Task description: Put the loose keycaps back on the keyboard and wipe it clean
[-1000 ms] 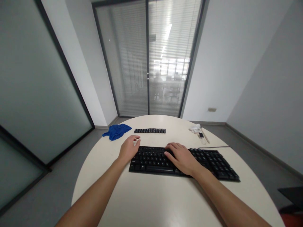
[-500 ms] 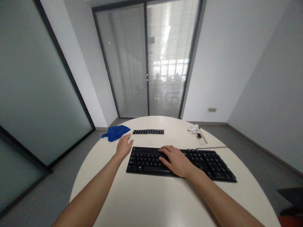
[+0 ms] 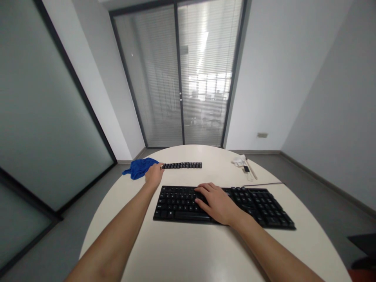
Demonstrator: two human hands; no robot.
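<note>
- Your left hand reaches towards the far edge of the surface, its fingertips at the left end of the row of loose keys. You look to be at the step of taking hold of the end key; whether thumb and finger are together on it, I cannot tell.
- Your right hand lies over the middle of the keyboard, thumb apart from the fingers, gripping nothing that shows. It seems to be steadying the board.
- The keyboard lies flat across the middle of the surface, its right end nearer the right edge, with a cable behind it. The loose keys line up beyond it, towards the far edge.
- Near the left edge, a blue cloth lies just beside your left hand; towards the far right edge are a crumpled tissue and a thin stick.
- From here, the move calls for a light fingertip pinch on that end key, keeping clear of its neighbours and the cloth.
</note>
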